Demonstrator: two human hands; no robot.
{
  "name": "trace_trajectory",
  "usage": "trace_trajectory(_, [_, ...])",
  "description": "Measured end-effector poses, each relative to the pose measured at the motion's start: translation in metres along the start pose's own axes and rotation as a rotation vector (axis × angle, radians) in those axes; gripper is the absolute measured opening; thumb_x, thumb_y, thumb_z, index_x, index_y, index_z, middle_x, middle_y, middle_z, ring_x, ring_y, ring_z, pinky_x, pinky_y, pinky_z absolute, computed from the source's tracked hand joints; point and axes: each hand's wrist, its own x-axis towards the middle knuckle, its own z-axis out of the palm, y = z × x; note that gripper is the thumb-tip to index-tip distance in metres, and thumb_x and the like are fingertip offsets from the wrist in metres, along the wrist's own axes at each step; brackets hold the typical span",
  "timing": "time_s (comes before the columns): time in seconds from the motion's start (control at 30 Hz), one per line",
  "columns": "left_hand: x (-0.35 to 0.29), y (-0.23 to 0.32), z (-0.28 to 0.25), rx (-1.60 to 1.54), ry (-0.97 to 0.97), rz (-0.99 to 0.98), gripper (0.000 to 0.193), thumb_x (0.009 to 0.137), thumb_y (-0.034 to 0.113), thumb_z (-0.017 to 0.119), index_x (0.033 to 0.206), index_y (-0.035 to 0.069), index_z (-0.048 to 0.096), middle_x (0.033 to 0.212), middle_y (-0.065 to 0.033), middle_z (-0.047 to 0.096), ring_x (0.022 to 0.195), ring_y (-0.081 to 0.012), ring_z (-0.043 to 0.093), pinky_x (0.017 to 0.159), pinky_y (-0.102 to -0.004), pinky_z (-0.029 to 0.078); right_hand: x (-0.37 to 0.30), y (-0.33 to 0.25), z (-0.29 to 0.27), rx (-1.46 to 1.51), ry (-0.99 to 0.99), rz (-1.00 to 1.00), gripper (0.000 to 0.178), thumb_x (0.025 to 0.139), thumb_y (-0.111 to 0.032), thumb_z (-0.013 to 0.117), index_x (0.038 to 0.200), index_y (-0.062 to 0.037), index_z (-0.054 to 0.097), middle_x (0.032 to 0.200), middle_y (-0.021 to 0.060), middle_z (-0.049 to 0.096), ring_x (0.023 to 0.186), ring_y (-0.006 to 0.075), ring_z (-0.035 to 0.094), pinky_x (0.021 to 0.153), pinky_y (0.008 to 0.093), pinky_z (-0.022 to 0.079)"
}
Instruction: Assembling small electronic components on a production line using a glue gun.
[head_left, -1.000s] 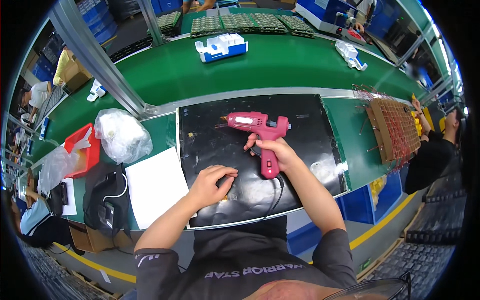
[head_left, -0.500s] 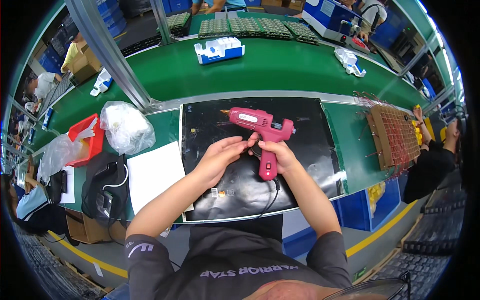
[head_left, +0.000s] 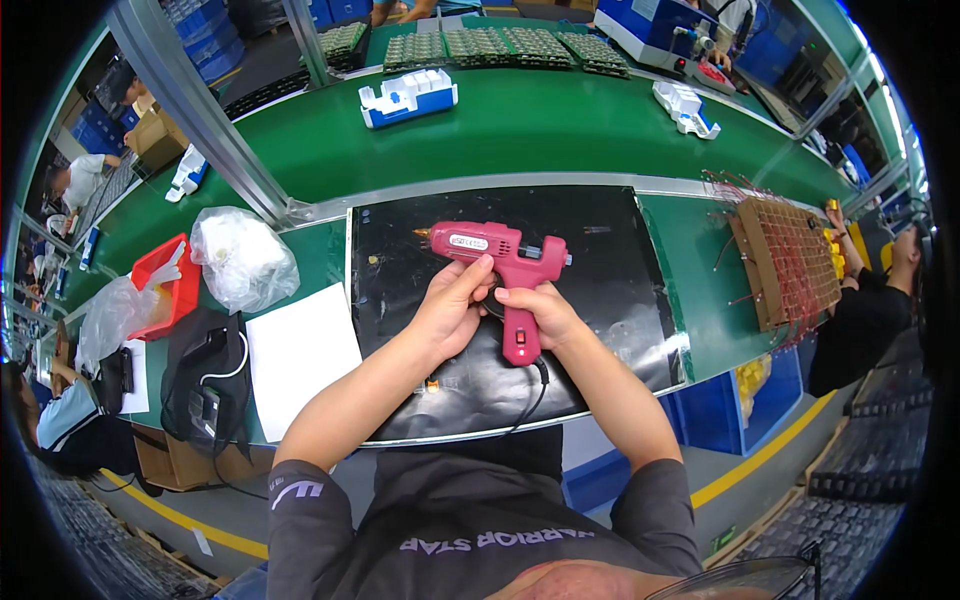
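Note:
Over the black mat point(head_left: 620, 320) I hold a pink hot glue gun point(head_left: 520, 268), its brass nozzle pointing left. My right hand point(head_left: 545, 310) is wrapped round the handle, thumb across its back. My left hand point(head_left: 452, 312) grips the front part from below, the thumb lying along the barrel side; its other fingers are partly hidden. From the base of the handle a black cord point(head_left: 543, 378) runs down toward the bench edge. A small orange-and-white piece point(head_left: 432, 385) lies on the mat by my left forearm.
White paper point(head_left: 303, 355), a black bag point(head_left: 205, 375), a clear plastic bag point(head_left: 243, 260) and a red bin point(head_left: 180, 295) sit left. Beyond runs a green conveyor point(head_left: 500, 130) with blue-and-white housings point(head_left: 412, 98). A cardboard block with red wires point(head_left: 785, 260) stands right, near a co-worker point(head_left: 865, 320).
My left hand has moved up from beside the handle and closed on the glue gun's front part, thumb now on the barrel. The gun has shifted slightly left. The view has moved a little.

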Motion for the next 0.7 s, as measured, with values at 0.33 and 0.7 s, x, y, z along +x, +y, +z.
trace_trajectory(0.33, [-0.007, 0.003, -0.002, -0.022, 0.048, -0.052, 0.018, 0.094, 0.026, 0.068, 0.086, 0.015, 0.057, 0.071, 0.0063, 0.049, 0.068, -0.0066, 0.045, 0.07, -0.0277, 0.038, 0.0, 0.007, -0.006, -0.068, 0.013, 0.015, 0.036, 0.086, -0.007, 0.067, 0.121, -0.0016, 0.061, 0.109, 0.0073, 0.068, 0.104, 0.0184, 0.065, 0.092, 0.0325, 0.05])
trace_trajectory(0.7, [-0.006, -0.006, -0.012, -0.188, 0.007, -0.074, 0.012, 0.09, 0.017, 0.069, 0.082, 0.014, 0.061, 0.081, 0.0032, 0.059, 0.073, -0.0064, 0.05, 0.073, -0.0263, 0.039, -0.001, 0.013, 0.0, -0.1, 0.079, -0.019, 0.018, 0.088, -0.008, 0.066, 0.104, -0.0001, 0.066, 0.098, 0.007, 0.068, 0.096, 0.0181, 0.065, 0.091, 0.0308, 0.048])
